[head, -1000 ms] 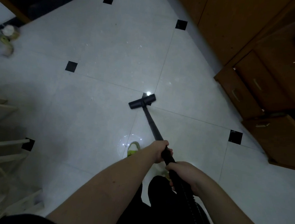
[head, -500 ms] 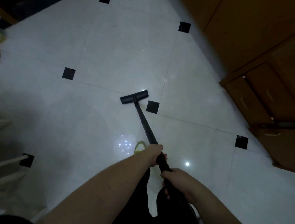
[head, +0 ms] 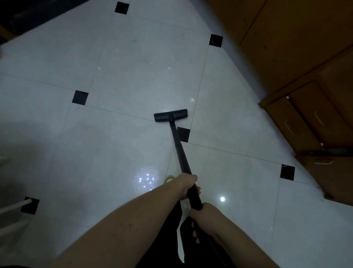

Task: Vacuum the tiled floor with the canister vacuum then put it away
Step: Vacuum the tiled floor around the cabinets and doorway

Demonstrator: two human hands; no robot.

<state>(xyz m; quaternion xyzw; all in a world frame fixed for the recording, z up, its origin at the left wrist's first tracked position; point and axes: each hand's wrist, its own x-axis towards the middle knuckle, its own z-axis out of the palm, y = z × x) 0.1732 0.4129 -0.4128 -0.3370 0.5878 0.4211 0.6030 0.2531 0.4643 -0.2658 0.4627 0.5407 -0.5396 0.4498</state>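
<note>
Clearly mid-sweep: left hand and right hand both wrapped round the black wand, floor nozzle flat on the white tiled floor ahead, just beyond a black inset tile. Next: another steady stroke, probably toward the wooden drawers; canister unseen.

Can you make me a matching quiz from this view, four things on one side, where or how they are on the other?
1. floor head
2. left hand
3. right hand
4. wooden drawers

A. lower on the wand, nearer the body
B. along the right edge
C. flat on the pale tiles
D. higher on the wand

Pairs: 1-C, 2-D, 3-A, 4-B
</note>
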